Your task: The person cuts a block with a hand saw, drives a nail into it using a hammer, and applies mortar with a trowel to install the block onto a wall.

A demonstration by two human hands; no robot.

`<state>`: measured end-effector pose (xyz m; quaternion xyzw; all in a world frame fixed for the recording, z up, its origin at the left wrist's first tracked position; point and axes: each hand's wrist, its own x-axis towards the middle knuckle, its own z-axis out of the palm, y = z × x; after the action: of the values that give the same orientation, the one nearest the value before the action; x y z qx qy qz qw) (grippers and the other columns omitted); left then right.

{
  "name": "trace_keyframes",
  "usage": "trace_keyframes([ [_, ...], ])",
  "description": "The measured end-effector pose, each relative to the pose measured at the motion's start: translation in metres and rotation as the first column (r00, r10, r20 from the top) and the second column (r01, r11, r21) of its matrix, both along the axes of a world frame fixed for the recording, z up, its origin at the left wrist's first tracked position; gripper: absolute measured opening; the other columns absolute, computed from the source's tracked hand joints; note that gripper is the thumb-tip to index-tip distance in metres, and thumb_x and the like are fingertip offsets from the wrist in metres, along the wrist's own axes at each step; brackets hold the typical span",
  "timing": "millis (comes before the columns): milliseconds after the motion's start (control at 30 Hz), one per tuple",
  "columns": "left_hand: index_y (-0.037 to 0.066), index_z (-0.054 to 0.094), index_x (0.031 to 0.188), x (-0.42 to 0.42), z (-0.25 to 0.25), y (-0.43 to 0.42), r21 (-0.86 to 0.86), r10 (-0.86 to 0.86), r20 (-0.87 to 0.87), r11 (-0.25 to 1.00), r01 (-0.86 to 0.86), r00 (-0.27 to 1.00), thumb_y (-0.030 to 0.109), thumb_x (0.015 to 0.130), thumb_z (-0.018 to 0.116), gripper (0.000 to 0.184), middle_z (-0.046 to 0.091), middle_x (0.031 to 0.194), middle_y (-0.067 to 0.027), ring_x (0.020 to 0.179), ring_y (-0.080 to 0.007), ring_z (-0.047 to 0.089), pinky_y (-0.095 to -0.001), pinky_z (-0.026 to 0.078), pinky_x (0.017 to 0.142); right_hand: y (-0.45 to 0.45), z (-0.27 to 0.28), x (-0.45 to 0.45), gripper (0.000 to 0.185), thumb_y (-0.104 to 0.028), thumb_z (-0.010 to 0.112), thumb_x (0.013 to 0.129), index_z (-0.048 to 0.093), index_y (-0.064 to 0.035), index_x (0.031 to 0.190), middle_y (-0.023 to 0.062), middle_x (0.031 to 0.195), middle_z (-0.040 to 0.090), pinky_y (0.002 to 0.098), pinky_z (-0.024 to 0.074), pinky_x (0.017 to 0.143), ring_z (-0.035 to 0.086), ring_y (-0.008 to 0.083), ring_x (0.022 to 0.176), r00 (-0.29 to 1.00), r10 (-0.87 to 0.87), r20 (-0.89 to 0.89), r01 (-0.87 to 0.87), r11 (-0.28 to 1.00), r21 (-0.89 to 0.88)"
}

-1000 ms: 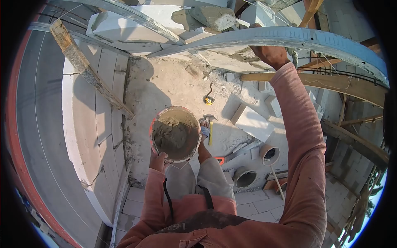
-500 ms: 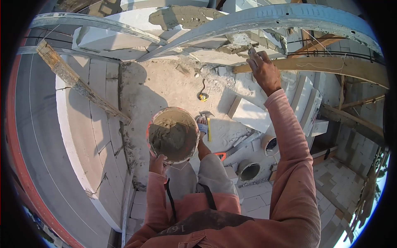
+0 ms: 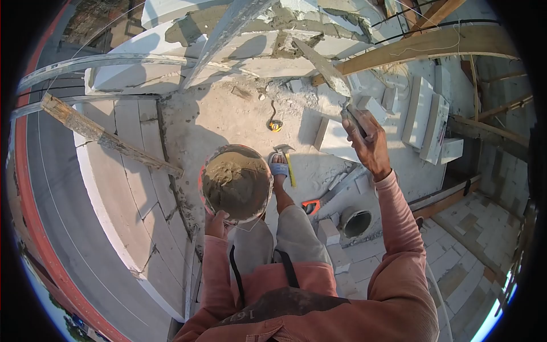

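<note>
My left hand (image 3: 217,224) grips the near rim of a round bucket (image 3: 266,196), fingers closed over its edge. Grey, wet mortar (image 3: 233,185) fills much of the bucket. My right hand (image 3: 370,141) is wrapped round the handle of a trowel (image 3: 326,71). Its pointed blade is smeared with mortar and reaches up and left, its tip appearing near the side of a white block wall (image 3: 250,57). Whether the tip touches the wall I cannot tell. Rough patches of mortar (image 3: 199,25) lie on the wall's blocks.
A metal bar (image 3: 222,43) slants across the wall, and a wooden beam (image 3: 410,48) juts from the right. On the floor are a tape measure (image 3: 275,125), a hammer (image 3: 291,168), a handsaw (image 3: 311,207) and white blocks (image 3: 336,139). A timber plank (image 3: 108,134) leans over the left block wall.
My right hand has come down and away from the wall, bringing the trowel blade into clear sight. The view has shifted slightly. My left hand still holds the bucket.
</note>
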<state>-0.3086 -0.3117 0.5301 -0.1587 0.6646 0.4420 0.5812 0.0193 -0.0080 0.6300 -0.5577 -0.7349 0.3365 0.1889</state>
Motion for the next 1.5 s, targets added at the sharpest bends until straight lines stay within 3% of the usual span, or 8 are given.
trace_keyframes([
  [167,0.011,0.045,0.139,0.014,-0.039,-0.009,0.111,-0.2,-0.244,0.966,0.232,0.949,-0.002,0.08,0.052,0.061,0.063,0.106,-0.0053,0.08,-0.0168,0.066,-0.0304,0.057,0.059,-0.057,0.042,0.0,0.046,-0.03,0.068,0.095,0.063,0.0027,0.126,0.0206,0.096,0.068,0.0385,0.0532,0.076,0.067,0.0337,0.081,0.996,-0.055,-0.075,-0.029,0.578,-0.815],
  [433,-0.002,0.026,0.156,0.053,0.027,0.064,0.144,-0.385,-0.414,0.867,0.477,0.825,-0.008,0.075,0.048,0.083,0.049,0.145,-0.0148,0.126,-0.0208,0.052,-0.0295,0.042,0.105,-0.128,-0.089,-0.042,0.042,-0.036,0.058,0.098,0.065,0.0036,0.108,0.0258,0.096,0.069,0.0488,0.0519,0.078,0.065,0.0471,0.087,0.926,0.378,-0.026,-0.322,0.75,-0.577],
  [567,0.0,0.025,0.156,0.062,0.022,0.083,0.254,-0.307,-0.608,0.799,0.545,0.732,-0.008,0.077,0.048,0.083,0.049,0.143,-0.0146,0.12,-0.0187,0.054,-0.0275,0.046,0.097,-0.129,-0.082,-0.054,0.042,-0.039,0.058,0.098,0.065,0.0026,0.103,0.0263,0.086,0.067,0.0483,0.052,0.077,0.066,0.0441,0.08,0.941,0.312,-0.129,-0.325,0.736,-0.594],
  [867,0.006,0.043,0.143,0.056,0.012,0.079,0.276,-0.132,-0.211,0.942,0.189,0.968,-0.003,0.082,0.052,0.062,0.061,0.117,-0.0076,0.097,-0.0163,0.064,-0.0342,0.059,0.076,-0.106,-0.032,0.023,0.047,-0.041,0.058,0.101,0.063,0.0009,0.121,0.0081,0.078,0.064,0.0217,0.0426,0.039,0.053,0.0097,0.048,0.883,-0.402,-0.241,-0.258,0.013,-0.966],
  [1167,0.011,0.039,0.146,0.059,0.013,0.075,0.253,-0.079,-0.141,0.961,0.114,0.987,-0.002,0.083,0.051,0.065,0.062,0.12,-0.0091,0.102,-0.0221,0.067,-0.0395,0.062,0.079,0.021,0.031,0.029,0.047,-0.038,0.058,0.101,0.062,0.0015,0.125,0.0024,0.066,0.06,0.0234,0.0437,0.042,0.054,0.0094,0.047,0.837,-0.24,-0.492,-0.241,0.645,-0.725],
  [1267,0.011,0.041,0.144,0.059,0.01,0.06,0.226,-0.061,-0.13,0.97,0.089,0.99,0.0,0.084,0.051,0.062,0.062,0.12,-0.0087,0.102,-0.0219,0.066,-0.0412,0.062,0.078,0.094,0.06,-0.007,0.055,-0.046,0.063,0.095,0.064,0.004,0.117,0.0136,0.069,0.062,0.0366,0.0535,0.062,0.067,0.0213,0.062,0.974,0.224,0.046,-0.213,0.963,-0.165],
  [1333,0.011,0.042,0.143,0.059,0.008,0.052,0.183,-0.048,-0.112,0.981,0.068,0.993,0.001,0.085,0.052,0.06,0.062,0.12,-0.0084,0.102,-0.0216,0.067,-0.041,0.062,0.077,0.137,0.016,-0.004,0.053,-0.045,0.06,0.096,0.063,-0.0006,0.123,0.019,0.096,0.069,0.0447,0.0559,0.076,0.071,0.0345,0.084,0.912,0.282,0.299,-0.388,0.831,0.399],
  [1500,0.01,0.042,0.143,0.061,0.011,0.041,0.141,0.038,-0.106,0.99,-0.023,0.994,-0.004,0.077,0.052,0.068,0.061,0.113,-0.0068,0.086,-0.0166,0.064,-0.0291,0.056,0.062,0.164,0.011,-0.016,0.038,-0.036,0.053,0.099,0.059,-0.0129,0.129,0.0124,0.123,0.065,0.0507,0.0564,0.083,0.068,0.0408,0.098,0.764,0.123,0.634,-0.358,0.897,0.258],
])
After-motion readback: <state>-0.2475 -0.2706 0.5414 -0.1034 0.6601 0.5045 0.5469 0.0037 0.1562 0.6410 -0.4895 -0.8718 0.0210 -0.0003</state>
